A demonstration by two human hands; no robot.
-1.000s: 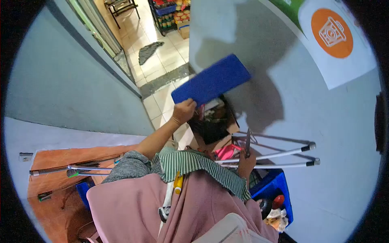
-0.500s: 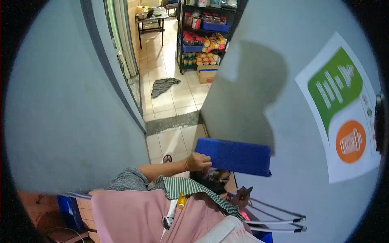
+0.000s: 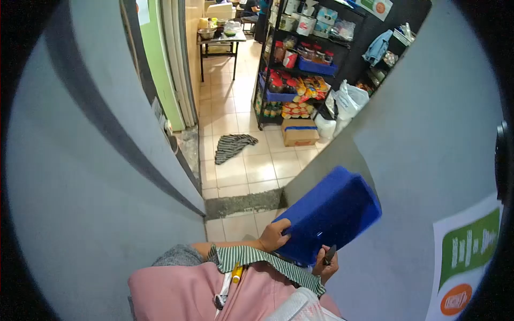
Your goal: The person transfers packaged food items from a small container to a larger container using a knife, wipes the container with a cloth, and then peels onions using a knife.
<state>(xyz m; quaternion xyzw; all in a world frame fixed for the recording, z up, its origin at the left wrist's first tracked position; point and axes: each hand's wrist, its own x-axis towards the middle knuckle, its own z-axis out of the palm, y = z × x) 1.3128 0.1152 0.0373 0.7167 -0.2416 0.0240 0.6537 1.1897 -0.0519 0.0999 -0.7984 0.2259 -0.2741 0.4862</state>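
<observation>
Left hand (image 3: 275,236), reaching rightward, grips a blue bin (image 3: 316,201); right hand (image 3: 327,266) curls round a dark tool (image 3: 330,254); a striped cloth (image 3: 234,147) lies on the far floor (image 3: 220,122).

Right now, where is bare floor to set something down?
Floor tiles between striped cloth and threshold are bare, as are those between cloth and cardboard box. Crowded: the black shelving rack, and beside the left hand, where the blue bin is.
</observation>
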